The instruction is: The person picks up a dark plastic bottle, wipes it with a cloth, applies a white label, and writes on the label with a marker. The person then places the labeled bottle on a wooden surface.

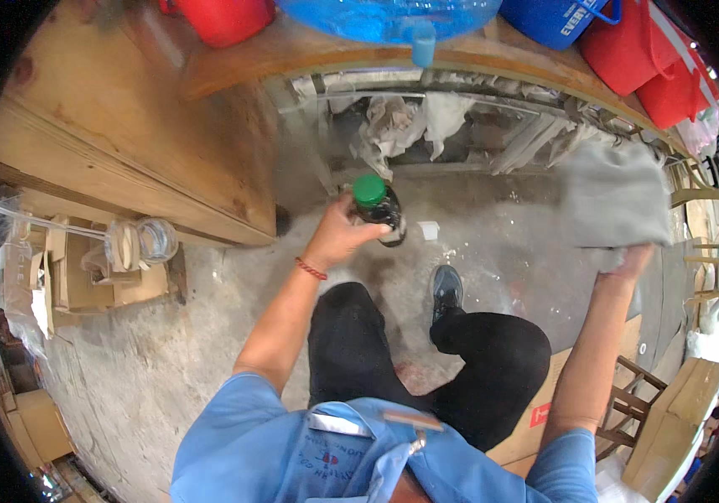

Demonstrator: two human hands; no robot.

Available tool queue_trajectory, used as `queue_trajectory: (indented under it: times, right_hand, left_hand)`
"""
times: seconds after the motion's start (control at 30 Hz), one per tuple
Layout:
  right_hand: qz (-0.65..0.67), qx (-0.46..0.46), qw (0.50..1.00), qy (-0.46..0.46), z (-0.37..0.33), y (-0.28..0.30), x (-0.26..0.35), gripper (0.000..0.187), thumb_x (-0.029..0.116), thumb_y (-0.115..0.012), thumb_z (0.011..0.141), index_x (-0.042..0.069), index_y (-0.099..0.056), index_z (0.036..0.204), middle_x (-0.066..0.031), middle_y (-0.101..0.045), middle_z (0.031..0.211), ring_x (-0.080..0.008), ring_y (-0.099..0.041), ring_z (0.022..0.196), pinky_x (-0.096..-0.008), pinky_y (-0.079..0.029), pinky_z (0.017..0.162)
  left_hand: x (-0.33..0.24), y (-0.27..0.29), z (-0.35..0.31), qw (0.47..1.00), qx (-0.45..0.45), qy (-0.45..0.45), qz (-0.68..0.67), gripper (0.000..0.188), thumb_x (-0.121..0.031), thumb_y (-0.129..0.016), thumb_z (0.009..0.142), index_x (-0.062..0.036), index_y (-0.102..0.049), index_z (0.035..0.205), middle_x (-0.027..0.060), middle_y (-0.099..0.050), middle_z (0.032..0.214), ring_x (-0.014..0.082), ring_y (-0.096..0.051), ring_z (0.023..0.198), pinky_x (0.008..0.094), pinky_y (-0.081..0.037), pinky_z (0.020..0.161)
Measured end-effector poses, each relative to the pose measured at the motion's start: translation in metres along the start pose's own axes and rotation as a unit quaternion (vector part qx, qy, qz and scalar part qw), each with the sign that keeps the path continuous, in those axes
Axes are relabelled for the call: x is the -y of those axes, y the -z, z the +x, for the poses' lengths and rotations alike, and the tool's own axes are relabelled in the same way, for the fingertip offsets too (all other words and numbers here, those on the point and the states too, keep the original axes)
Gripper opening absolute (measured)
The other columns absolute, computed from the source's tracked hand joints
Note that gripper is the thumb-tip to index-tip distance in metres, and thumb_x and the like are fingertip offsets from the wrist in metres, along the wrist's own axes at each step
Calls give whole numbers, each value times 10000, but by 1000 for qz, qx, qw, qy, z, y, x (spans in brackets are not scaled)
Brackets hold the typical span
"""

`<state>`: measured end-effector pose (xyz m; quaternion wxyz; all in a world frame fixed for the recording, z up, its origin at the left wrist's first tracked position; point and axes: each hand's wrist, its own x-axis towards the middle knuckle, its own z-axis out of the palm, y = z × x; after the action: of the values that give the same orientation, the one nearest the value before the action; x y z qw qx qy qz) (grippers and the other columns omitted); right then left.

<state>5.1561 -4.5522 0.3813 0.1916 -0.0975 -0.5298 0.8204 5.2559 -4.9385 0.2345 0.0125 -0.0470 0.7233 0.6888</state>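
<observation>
"On the table [292, 64]?"
"A container [384, 18] midway, buckets [628, 50] to both sides."
"In the left grip [344, 235]?"
"A bottle [387, 210], left of the bundle [615, 197] in the right grip [629, 261]."
"Between, on the floor [493, 243]?"
"A shoe [447, 292]."
"Far left?"
"A cardboard box [87, 285]."

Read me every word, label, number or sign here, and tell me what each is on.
I describe print without copying it:
Blue bucket, top right: white capitals, partly readable.
Blue shirt: small dark lettering, red mark, mostly unclear.
Red label on cardboard, lower right: too small to read.
Dark bottle in the left hand: no legible text.
Anything else: too small or blurred.
</observation>
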Motion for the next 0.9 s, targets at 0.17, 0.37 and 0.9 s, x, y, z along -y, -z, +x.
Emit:
queue_trajectory:
  times: [0.17, 0.37, 0.9]
  right_hand:
    - [-185, 139, 970, -75, -71, -82, -71, 365, 153, -464, 1015, 6, -530, 1342, -94, -633, 1212, -172, -609, 1057, -325, -492, 923]
    - [-236, 287, 924, 92, -151, -118, -176, 379, 341, -441, 1034, 18, -596, 1159, -191, -645, 1003, -353, -635, 936, -395, -486, 823]
    - [91, 122, 981, -124, -77, -112, -162, 339, 210, -569, 1004, -5, -609, 1263, -55, -692, 1047, -118, -626, 858, -274, -506, 755]
  left_hand:
    - [-12, -14, 1, 998, 14, 5, -62, 659, -112, -831, 727, -6, -533, 1305, 68, -646, 1157, 147, -613, 1047, 319, -494, 929]
    - [-20, -38, -2, 994, -31, -88, 57, 605, -67, -779, 748, 4, -532, 1296, 65, -656, 1149, 147, -614, 1024, 308, -497, 894]
    - [-40, 12, -14, 998, 56, -34, 0, 717, -146, -853, 711, -9, -525, 1334, 48, -603, 1221, 153, -555, 1123, 325, -428, 1020]
